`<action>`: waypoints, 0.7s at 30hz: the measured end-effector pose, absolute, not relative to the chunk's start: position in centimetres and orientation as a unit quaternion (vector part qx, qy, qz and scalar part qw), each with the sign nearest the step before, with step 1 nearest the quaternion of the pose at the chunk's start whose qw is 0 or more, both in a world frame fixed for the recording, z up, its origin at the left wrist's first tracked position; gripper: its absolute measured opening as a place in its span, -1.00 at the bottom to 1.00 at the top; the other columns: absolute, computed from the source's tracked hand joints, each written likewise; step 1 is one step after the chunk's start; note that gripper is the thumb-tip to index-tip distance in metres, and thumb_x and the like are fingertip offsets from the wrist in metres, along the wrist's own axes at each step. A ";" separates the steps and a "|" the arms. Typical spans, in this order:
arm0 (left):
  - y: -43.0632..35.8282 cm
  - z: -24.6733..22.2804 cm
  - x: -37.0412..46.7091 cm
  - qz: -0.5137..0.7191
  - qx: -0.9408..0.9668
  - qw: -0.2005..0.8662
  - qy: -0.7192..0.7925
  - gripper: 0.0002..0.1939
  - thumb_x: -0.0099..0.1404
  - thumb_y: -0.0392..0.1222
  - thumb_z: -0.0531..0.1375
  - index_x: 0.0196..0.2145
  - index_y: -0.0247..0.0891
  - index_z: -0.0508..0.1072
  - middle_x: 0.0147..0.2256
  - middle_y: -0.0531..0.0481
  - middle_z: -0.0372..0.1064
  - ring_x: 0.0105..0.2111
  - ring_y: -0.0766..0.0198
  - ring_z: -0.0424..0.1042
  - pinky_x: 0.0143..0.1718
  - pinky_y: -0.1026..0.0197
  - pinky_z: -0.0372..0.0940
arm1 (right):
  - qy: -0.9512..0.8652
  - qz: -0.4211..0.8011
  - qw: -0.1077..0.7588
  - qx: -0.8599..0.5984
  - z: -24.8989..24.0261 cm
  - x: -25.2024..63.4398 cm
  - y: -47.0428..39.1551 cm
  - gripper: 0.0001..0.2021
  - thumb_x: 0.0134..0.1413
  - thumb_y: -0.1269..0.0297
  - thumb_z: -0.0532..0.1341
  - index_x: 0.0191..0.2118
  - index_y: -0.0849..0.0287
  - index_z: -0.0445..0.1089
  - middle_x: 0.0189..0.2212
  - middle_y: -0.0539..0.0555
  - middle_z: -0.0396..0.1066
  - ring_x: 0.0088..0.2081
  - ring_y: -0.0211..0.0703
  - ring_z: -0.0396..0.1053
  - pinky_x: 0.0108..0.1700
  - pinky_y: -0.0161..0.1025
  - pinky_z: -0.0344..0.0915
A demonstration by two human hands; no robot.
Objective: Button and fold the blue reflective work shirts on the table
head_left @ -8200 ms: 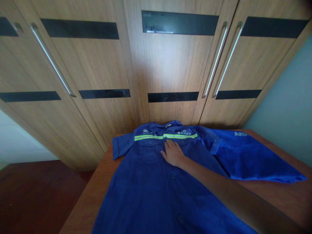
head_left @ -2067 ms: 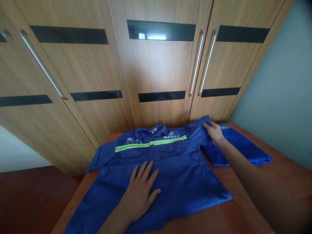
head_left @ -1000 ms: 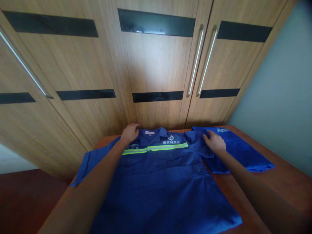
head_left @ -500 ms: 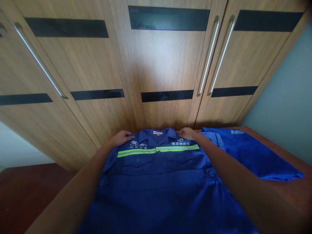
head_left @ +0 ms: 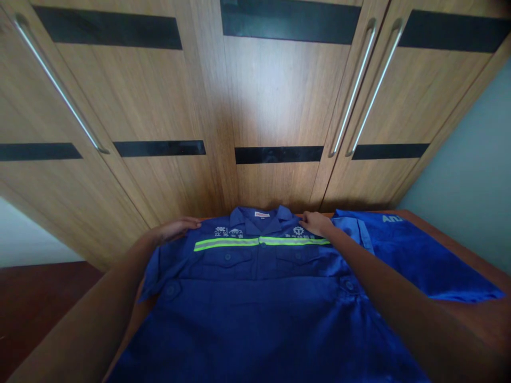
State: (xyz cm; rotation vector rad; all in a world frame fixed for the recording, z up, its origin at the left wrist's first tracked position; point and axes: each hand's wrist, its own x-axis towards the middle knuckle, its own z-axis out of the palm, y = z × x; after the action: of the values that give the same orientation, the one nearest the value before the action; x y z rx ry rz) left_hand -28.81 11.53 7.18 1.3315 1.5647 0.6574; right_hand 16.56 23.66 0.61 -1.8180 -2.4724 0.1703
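A dark blue work jacket (head_left: 255, 308) lies spread out, front side up, with its collar toward the cabinet. Yellow-green reflective strips cross its chest below white printed logos. My left hand (head_left: 178, 229) rests at the shoulder on the left, fingers extended and close together, with the fingertips at the cloth edge. On the other shoulder, beside the collar, my right hand (head_left: 316, 223) has its fingers bent against the fabric. Both forearms reach in from the lower corners, the right one passing over the sleeve.
Wooden cabinet doors (head_left: 275, 96) with black strips and long metal handles stand right behind the jacket. Another bright blue garment (head_left: 419, 255) with white lettering lies to the right on the reddish-brown surface (head_left: 475, 314). A grey wall (head_left: 471, 159) rises at the right.
My left hand has shifted left along the shoulder, and the left sleeve now shows spread outward. My right hand stays near the collar. The view has tilted slightly.
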 end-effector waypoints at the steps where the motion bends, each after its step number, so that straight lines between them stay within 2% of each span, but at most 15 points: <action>1: 11.1 7.9 -29.5 0.256 0.539 0.506 0.623 -0.53 -0.10 0.10 0.36 -0.27 -0.24 0.56 -0.29 -0.11 0.57 -0.23 0.04 0.52 -0.17 0.14 0.39 | -0.806 0.055 0.025 -0.588 0.7 16.8 23.6 -0.73 0.22 0.11 0.11 -0.21 0.18 0.43 -0.24 0.19 0.50 -0.15 0.00 0.44 -0.22 -0.24 0.23; 5: 9.9 11.1 -31.5 0.203 0.563 0.526 0.605 -0.58 -0.05 0.00 0.37 -0.21 -0.18 0.54 -0.27 -0.05 0.55 -0.28 0.10 0.52 -0.26 0.20 0.40 | -0.812 0.041 0.011 -0.583 1.0 17.4 23.4 -0.75 0.26 0.16 0.07 -0.16 0.15 0.43 -0.18 0.18 0.49 -0.08 -0.03 0.42 -0.16 -0.25 0.23; 7: 10.0 12.3 -31.9 0.206 0.583 0.512 0.596 -0.53 -0.02 -0.01 0.35 -0.12 -0.16 0.51 -0.18 -0.06 0.54 -0.23 0.08 0.52 -0.22 0.18 0.39 | -0.811 0.029 0.007 -0.584 0.9 17.5 23.2 -0.74 0.27 0.16 0.05 -0.12 0.16 0.41 -0.16 0.19 0.49 -0.07 -0.01 0.42 -0.14 -0.23 0.23; 9: 10.5 12.6 -32.0 0.195 0.615 0.453 0.616 -0.51 -0.01 0.01 0.31 -0.10 -0.17 0.50 -0.13 -0.07 0.52 -0.16 0.04 0.49 -0.15 0.15 0.37 | -0.809 0.018 0.004 -0.587 0.7 17.4 22.9 -0.72 0.29 0.17 0.02 -0.10 0.17 0.39 -0.14 0.22 0.48 -0.06 0.02 0.42 -0.13 -0.20 0.24; 13: 12.3 10.1 -32.5 0.109 0.628 0.215 0.740 -0.72 -0.10 -0.03 0.25 -0.45 -0.28 0.52 -0.33 -0.15 0.52 -0.17 -0.05 0.46 -0.16 0.12 0.32 | -0.800 0.003 0.002 -0.600 0.6 17.0 22.5 -0.69 0.32 0.17 -0.02 -0.05 0.20 0.36 -0.14 0.28 0.47 -0.07 0.07 0.44 -0.12 -0.13 0.26; 15: 12.6 8.3 -33.2 0.110 0.609 0.164 0.768 -0.75 -0.12 -0.04 0.24 -0.51 -0.29 0.48 -0.34 -0.23 0.50 -0.14 -0.14 0.43 -0.14 0.08 0.28 | -0.797 -0.001 0.002 -0.605 0.7 16.8 22.3 -0.70 0.31 0.19 -0.01 -0.06 0.22 0.37 -0.16 0.29 0.48 -0.09 0.08 0.45 -0.13 -0.11 0.27; 18: 11.7 6.3 -34.3 0.137 0.580 0.164 0.786 -0.62 -0.10 0.10 0.24 -0.50 -0.32 0.47 -0.33 -0.33 0.49 -0.14 -0.21 0.42 -0.16 0.03 0.27 | -0.797 -0.005 0.007 -0.603 1.2 16.5 21.9 -0.73 0.27 0.21 0.03 -0.09 0.22 0.38 -0.16 0.30 0.48 -0.10 0.09 0.45 -0.13 -0.10 0.28; 21: 9.4 5.7 -35.1 0.173 0.551 0.211 0.789 -0.44 -0.01 0.30 0.17 -0.46 -0.36 0.48 -0.35 -0.30 0.51 -0.23 -0.10 0.46 -0.25 0.10 0.31 | -0.805 -0.010 0.027 -0.593 2.0 16.1 21.3 -0.74 0.25 0.21 0.06 -0.09 0.22 0.39 -0.14 0.29 0.46 -0.08 0.08 0.43 -0.10 -0.10 0.28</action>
State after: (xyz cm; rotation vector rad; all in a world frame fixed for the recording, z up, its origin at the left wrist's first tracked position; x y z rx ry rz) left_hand -35.08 9.39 5.68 1.5303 2.1914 0.4801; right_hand 16.14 21.28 1.96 -1.8300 -2.4864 -0.0302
